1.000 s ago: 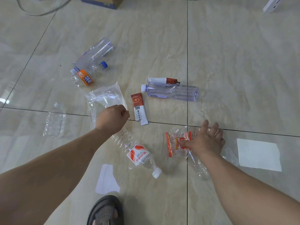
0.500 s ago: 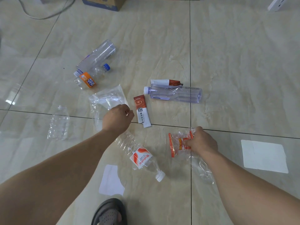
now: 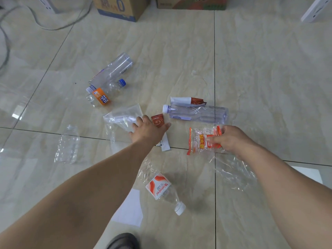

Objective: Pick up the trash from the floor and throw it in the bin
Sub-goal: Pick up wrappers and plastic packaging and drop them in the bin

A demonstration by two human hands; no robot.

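Trash lies scattered on the tiled floor. My right hand (image 3: 231, 139) grips an orange snack wrapper (image 3: 201, 141), with clear plastic film (image 3: 233, 171) trailing below it. My left hand (image 3: 149, 130) is spread with straight fingers over a brown and white sachet (image 3: 158, 120), beside a clear plastic bag (image 3: 122, 117). A crushed bottle with a red and white label (image 3: 159, 187) lies under my left forearm. A clear bottle with a white cap (image 3: 195, 114) lies beyond both hands, a torn brown and white packet (image 3: 186, 101) behind it. No bin is in view.
Two bottles (image 3: 109, 78), one orange-labelled, lie at the back left. A crushed clear bottle (image 3: 68, 144) lies at the left. White paper sheets (image 3: 129, 209) lie near my shoe (image 3: 122, 241). Cardboard boxes (image 3: 118, 6) and a cable (image 3: 45, 24) are at the top.
My left hand opened from a fist and reached right over the sachet. My right hand closed on the orange wrapper and lifted it forward, off the floor.
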